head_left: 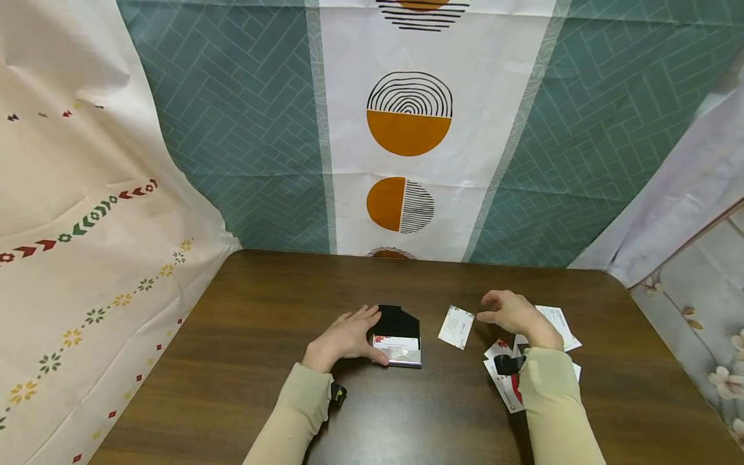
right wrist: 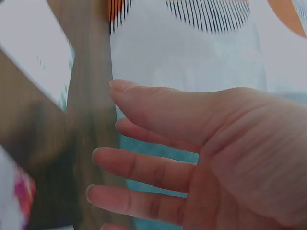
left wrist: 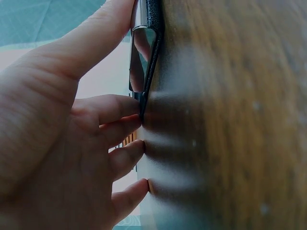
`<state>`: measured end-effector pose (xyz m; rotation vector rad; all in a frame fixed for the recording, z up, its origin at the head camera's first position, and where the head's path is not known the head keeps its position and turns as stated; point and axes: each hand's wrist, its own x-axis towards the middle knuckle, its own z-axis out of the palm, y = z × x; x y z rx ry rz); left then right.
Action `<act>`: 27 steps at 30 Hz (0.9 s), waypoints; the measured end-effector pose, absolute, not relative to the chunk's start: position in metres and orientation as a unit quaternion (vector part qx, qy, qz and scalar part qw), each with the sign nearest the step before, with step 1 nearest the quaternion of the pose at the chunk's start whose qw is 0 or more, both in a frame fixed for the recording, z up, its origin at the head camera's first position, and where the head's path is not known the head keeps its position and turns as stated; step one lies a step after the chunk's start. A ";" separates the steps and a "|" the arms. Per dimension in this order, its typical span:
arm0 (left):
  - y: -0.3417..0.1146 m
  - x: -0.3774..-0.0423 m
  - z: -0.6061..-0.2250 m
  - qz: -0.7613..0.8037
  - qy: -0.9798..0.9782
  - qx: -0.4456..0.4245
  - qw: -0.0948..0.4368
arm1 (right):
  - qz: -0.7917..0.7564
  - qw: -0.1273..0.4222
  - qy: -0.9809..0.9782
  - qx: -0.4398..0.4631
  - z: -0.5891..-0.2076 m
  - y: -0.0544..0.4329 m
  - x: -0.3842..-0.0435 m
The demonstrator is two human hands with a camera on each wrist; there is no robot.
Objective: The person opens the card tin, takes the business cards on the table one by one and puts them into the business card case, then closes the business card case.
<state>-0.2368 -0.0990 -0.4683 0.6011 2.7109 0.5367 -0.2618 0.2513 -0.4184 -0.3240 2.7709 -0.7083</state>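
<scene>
On the table lies an opened business card holder (head_left: 397,354), its black lid (head_left: 400,321) folded back and a white card with red print (head_left: 395,342) in its silver pocket. My left hand (head_left: 347,336) is spread along its left side. The thumb touches the silver edge and the index fingertip touches the lid; the other fingertips rest on the table in the left wrist view. To the right lies a loose business card (head_left: 456,327) with floral corners. My right hand (head_left: 517,315) hovers just right of this card, fingers apart and holding nothing.
Several red-and-white business cards (head_left: 504,381) lie loosely under the right wrist, partly hidden by it. Another white card (head_left: 559,326) lies beyond that wrist. The brown wooden table (head_left: 279,290) ends at a patterned curtain (head_left: 401,194) behind.
</scene>
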 end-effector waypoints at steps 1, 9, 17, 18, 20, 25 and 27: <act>-0.099 -0.237 -0.468 0.186 0.947 0.210 0.156 | -0.246 0.132 0.955 -0.106 -0.418 0.257 -0.260; -0.100 -0.238 -0.468 0.190 0.947 0.212 0.151 | -0.226 0.127 0.962 -0.087 -0.413 0.299 -0.257; -0.099 -0.238 -0.468 0.194 0.947 0.211 0.149 | -0.165 0.142 0.975 -0.041 -0.413 0.335 -0.262; -0.099 -0.238 -0.469 0.194 0.947 0.211 0.149 | -0.157 0.150 0.976 -0.030 -0.412 0.338 -0.262; -0.099 -0.238 -0.469 0.194 0.947 0.210 0.149 | -0.143 0.165 0.976 -0.008 -0.410 0.345 -0.263; -0.100 -0.238 -0.470 0.190 0.947 0.209 0.153 | -0.122 0.198 0.972 0.033 -0.408 0.358 -0.265; -0.100 -0.237 -0.470 0.192 0.946 0.210 0.153 | -0.116 0.209 0.970 0.052 -0.408 0.362 -0.266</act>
